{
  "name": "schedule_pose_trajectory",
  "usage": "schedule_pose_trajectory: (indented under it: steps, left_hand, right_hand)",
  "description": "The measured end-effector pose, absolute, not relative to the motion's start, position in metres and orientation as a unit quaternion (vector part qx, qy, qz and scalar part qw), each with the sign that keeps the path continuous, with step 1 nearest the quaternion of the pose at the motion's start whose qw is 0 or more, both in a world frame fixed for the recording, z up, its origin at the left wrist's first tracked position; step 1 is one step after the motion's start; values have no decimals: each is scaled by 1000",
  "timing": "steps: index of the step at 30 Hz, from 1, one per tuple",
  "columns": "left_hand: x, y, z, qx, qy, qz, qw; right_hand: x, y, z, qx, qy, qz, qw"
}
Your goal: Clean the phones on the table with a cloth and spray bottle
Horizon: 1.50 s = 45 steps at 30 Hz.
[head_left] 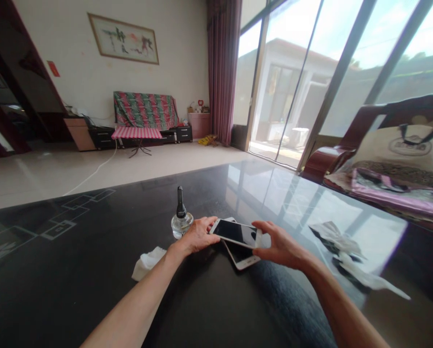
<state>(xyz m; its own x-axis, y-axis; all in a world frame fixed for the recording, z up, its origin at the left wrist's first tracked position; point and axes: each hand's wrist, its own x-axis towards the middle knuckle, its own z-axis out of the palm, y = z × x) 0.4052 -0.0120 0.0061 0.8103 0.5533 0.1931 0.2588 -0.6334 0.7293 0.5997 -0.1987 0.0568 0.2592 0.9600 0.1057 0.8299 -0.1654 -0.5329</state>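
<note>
Between my two hands is a white smartphone (236,232) with a dark screen facing up, held sideways by its short ends. My left hand (199,234) pinches its left end, thumb at the near side. On the other end, my right hand (279,244) grips with thumb and fingers at the edges. Partly covered by it, a second white smartphone (244,264) lies on the glossy black table (209,309). Just beyond my left wrist stands a clear glass bottle (180,223) with a tall black top. A crumpled white tissue (149,262) rests left of my left forearm.
Crumpled white tissue or cloth (357,266) lies on the table to the right. A dark wooden sofa (332,157) with a cream bag (412,150) stands beyond the right edge. Across the floor are a small striped folding table (138,133) and glass doors (279,96).
</note>
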Motion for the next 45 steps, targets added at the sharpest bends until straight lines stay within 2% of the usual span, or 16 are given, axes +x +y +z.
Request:
schedule_pose_trajectory:
  steps: [17,30,39,45]
  left_hand:
    - [387,-36,5,866,270,216,362]
    - [431,-19,6,844,316,271,339]
    - [433,-23,7,828,350,272,345]
    - [435,-24,8,820,364,258,358]
  right_hand:
    - [547,-228,29,-787,-537,135,273]
    - [555,-207,17,-833,-477,44,276]
    - [525,-206,7,-832,-468,8,297]
    - [515,-199,8,-831,-490,-7,263]
